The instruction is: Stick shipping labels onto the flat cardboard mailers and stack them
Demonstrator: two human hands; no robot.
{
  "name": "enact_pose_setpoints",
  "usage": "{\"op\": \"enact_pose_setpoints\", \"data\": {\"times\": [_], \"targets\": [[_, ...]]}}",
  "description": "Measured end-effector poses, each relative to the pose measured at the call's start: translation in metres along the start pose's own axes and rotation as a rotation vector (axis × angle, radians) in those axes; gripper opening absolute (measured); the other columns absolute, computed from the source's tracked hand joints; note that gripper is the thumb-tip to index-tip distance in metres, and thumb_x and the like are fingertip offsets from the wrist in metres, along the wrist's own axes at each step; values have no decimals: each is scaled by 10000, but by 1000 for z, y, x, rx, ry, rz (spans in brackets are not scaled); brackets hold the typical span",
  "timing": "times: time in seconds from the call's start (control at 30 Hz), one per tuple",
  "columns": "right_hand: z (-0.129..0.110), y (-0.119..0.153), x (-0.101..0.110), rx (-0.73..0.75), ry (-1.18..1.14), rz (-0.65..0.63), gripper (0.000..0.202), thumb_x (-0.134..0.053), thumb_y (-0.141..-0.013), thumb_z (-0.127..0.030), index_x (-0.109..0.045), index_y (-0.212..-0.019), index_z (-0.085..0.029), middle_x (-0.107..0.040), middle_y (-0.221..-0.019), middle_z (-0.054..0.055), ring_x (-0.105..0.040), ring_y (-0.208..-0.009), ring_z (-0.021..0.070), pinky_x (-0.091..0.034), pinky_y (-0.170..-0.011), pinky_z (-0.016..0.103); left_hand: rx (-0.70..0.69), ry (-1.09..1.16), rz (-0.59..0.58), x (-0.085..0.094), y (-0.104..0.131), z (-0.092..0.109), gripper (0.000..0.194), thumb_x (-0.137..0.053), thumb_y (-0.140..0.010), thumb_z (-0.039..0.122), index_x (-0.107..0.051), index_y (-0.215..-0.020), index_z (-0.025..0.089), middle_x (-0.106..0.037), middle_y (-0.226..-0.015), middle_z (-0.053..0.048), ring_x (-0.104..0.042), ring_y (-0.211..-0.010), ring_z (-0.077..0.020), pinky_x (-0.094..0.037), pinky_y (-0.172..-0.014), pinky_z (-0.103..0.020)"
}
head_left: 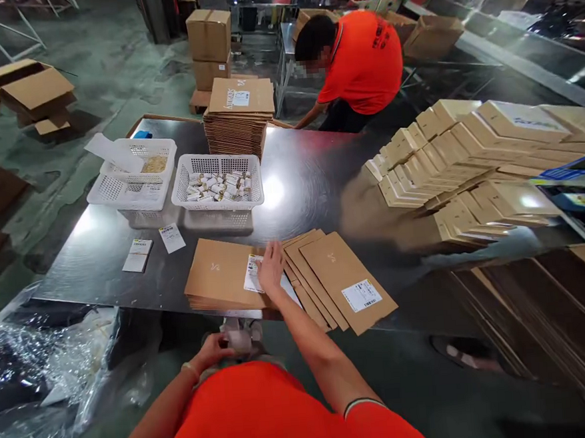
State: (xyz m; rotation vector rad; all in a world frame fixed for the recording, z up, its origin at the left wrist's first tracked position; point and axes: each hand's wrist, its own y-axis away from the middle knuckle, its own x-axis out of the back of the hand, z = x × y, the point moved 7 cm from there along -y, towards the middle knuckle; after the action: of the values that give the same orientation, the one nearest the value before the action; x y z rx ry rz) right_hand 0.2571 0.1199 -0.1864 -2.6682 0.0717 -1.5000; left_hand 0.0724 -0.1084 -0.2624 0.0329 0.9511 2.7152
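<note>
A stack of flat brown cardboard pieces [216, 271] lies at the table's front edge. My right hand [270, 268] rests with its fingers laid flat on the white label [251, 275] of the top piece. Right beside it, several labelled cardboard pieces [336, 269] are fanned out, their lower ends over the table edge. Below the edge, my left hand [215, 351] has its fingers curled at a whitish roll-like object [239, 340], blurred and partly hidden under the table.
On the metal table [306, 205] stand a white basket of small rolled items [217, 181], stacked white baskets [139, 173], paper slips [137, 255] and a tall cardboard stack [239, 112]. Piled boxes [458, 147] stand at right. A person in red [366, 60] bends behind the table.
</note>
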Motion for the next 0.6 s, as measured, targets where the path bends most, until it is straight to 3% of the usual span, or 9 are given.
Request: {"op": "enact_pose_setpoints", "data": {"times": [0.1,0.2,0.3,0.37,0.47,0.6], "targets": [[-30,18,-30,191,2,-171,770,-615,-996,-340,-386,-1655,-14,-323,-1745,280,-248,-1649,394,-241,-1320,567,-66,-152,53,17,5,9,468,-888,-665,564,-871,-924,174,-853,-1051,-149,-755,-1080,-366,-580,-1020,-439],[-5,14,-24,6,7,-156,713,-591,-990,-315,-451,-1623,-19,-391,-1718,268,-319,-1624,372,-255,-1322,537,-131,-250,56,18,-4,35,361,-804,-772,436,-876,-999,164,-850,-1013,-121,-757,-959,-307,-596,-941,-407],[46,14,11,-253,18,-20,597,-457,-1018,-225,-508,-1574,-13,-460,-1654,297,-403,-1560,381,-342,-1252,546,-171,-379,111,13,-16,74,570,-710,-858,282,-740,-1413,151,-837,-1044,-100,-750,-933,-269,-593,-897,-364],[68,26,23,-342,0,-27,503,-418,-1009,-189,-642,-1425,-18,-620,-1452,305,-562,-1391,379,-450,-1130,507,-118,-604,194,11,-22,95,706,-656,-901,191,-564,-1600,144,-827,-1123,-136,-756,-1031,-286,-575,-952,-364],[73,51,21,-395,-43,-78,338,-485,-961,-181,-770,-1126,-102,-733,-1114,206,-673,-1111,318,-511,-987,410,26,-993,242,7,-26,112,681,-590,-956,127,-519,-1632,143,-798,-1217,-217,-748,-1171,-338,-550,-1018,-395],[55,64,12,-463,-183,37,248,-627,-873,-234,-742,-1073,-143,-708,-1195,209,-624,-1228,355,-472,-1081,445,12,-1172,202,1,-25,121,674,-549,-998,117,-479,-1663,202,-788,-1250,-215,-753,-1206,-338,-555,-1009,-381]]}}
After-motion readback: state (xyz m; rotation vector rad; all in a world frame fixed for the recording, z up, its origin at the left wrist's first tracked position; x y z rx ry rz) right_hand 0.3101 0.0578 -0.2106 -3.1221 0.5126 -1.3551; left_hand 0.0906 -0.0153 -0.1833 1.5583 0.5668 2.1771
